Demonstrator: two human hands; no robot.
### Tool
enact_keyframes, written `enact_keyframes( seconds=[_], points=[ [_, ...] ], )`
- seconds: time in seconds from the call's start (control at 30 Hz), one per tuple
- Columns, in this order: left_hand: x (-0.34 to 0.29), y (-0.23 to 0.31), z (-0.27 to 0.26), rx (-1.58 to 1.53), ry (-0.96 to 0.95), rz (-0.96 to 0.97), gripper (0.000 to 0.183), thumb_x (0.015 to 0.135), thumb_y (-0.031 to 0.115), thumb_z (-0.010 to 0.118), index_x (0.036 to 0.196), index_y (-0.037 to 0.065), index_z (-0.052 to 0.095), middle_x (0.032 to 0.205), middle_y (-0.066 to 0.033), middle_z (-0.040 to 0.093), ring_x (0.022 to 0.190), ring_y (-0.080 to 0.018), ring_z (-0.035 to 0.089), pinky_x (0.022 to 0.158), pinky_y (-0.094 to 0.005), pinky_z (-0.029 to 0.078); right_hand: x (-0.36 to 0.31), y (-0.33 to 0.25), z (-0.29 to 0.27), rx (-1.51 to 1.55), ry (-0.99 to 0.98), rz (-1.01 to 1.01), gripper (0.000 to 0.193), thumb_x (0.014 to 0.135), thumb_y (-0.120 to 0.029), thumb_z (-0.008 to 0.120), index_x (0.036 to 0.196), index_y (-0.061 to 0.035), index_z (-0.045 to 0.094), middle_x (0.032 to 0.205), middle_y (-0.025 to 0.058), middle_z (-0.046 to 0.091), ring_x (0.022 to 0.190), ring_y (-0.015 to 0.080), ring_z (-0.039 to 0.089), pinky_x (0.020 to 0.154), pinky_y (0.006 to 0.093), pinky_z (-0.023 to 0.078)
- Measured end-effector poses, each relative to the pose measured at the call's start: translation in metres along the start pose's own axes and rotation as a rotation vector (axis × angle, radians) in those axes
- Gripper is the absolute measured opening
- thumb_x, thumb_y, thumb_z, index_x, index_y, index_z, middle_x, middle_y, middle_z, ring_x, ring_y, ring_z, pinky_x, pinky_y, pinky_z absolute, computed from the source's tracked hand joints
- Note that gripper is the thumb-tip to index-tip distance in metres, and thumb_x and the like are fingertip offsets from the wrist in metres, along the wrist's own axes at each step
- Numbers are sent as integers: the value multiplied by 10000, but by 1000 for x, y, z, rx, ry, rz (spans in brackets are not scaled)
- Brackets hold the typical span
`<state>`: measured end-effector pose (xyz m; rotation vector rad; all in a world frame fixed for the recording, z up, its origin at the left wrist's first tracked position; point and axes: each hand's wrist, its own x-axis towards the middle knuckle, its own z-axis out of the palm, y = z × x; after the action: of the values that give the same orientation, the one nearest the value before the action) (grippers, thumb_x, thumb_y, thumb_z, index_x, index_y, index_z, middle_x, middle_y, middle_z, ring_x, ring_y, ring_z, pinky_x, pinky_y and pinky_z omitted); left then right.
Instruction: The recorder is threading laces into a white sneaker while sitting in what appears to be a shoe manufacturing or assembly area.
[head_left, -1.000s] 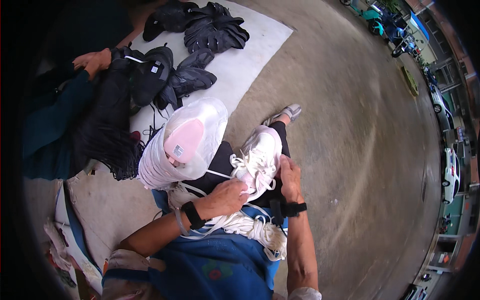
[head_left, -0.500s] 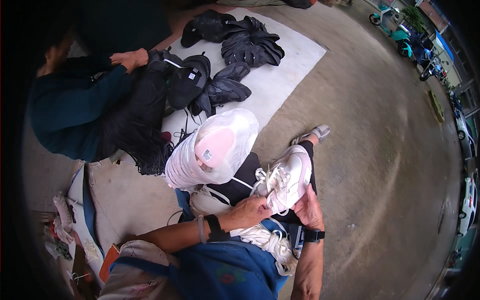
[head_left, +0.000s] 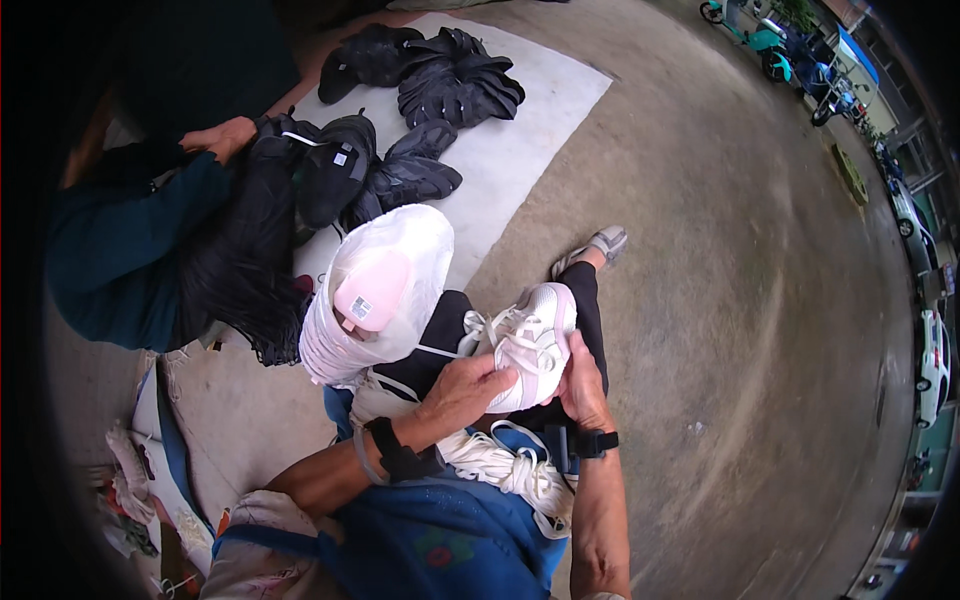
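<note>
A white and pale pink shoe upper [head_left: 545, 325], with white lace threaded loosely through its front, is held over my lap between both hands. My left hand [head_left: 462, 390] pinches its near left side with thumb and fingers, close to the lace. On the other side, my right hand [head_left: 583, 385] is closed round the edge, thumb on top; its fingertips are partly hidden behind the upper. A thick bundle of white shoelaces [head_left: 515, 470] lies on my blue apron [head_left: 440, 530] just below. Left of the shoe upper stands a clear plastic bag [head_left: 425, 250] with a stack of pink uppers [head_left: 372, 300].
At the left a co-worker in a dark green sleeve [head_left: 130, 250] handles black shoe uppers [head_left: 335, 165]. More black uppers [head_left: 455, 85] lie on a white sheet [head_left: 545, 110]. Scooters [head_left: 770, 50] and parked cars [head_left: 932, 370] line the far right of the concrete floor [head_left: 740, 330].
The shoe upper has turned in my hands and tipped. My left hand has shifted from the lace area to its near side. The whole view has swung slightly right.
</note>
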<state>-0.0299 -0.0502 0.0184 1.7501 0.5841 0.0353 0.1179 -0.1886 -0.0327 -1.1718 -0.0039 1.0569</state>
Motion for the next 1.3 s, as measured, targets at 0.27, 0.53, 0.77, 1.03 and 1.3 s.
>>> enact_keyframes(
  seconds=[0.27, 0.53, 0.77, 1.03, 1.3],
  points=[
    [17, 54, -49, -566, 9, -75, 333, 974, 249, 545, 1146, -24, 628, 995, -49, 667, 875, -97, 631, 786, -248, 499, -1, 4, 24, -977, 163, -777, 302, 941, -297, 542, 974, -12, 638, 881, 167, 636, 764, 318, 644, 691, 397, 519],
    [22, 11, -163, -648, 540, -207, 446, 988, 343, 497, 1224, -26, 581, 1113, -129, 659, 988, -193, 636, 883, -318, 511, -15, 21, 42, -1224, 343, -668, 269, 790, -6, 647, 1051, 10, 584, 872, 186, 577, 752, 345, 617, 672, 412, 509],
    [-12, 13, -160, -522, 495, -345, 410, 1008, 235, 456, 1318, -29, 503, 1233, -166, 605, 1079, -248, 609, 946, -349, 483, -29, 18, 41, -1217, 491, -573, 272, 821, -93, 639, 1033, 20, 512, 959, 243, 547, 770, 449, 624, 679, 504, 526],
    [16, 33, -29, 568, 131, 473, 335, 889, 28, 515, 1215, -47, 500, 1045, -228, 588, 1018, -371, 574, 886, -426, 458, -27, 21, 28, -1210, 411, -566, 248, 781, -42, 616, 993, 60, 538, 862, 251, 538, 767, 431, 587, 662, 486, 498],
    [71, -7, -10, 988, -81, 317, 184, 786, 17, 554, 961, -31, 524, 791, -241, 644, 737, -444, 644, 632, -480, 525, -39, 9, 36, -1198, 348, -541, 496, 769, 8, 599, 1252, -40, 499, 948, 210, 500, 737, 404, 606, 639, 476, 516]
  ],
)
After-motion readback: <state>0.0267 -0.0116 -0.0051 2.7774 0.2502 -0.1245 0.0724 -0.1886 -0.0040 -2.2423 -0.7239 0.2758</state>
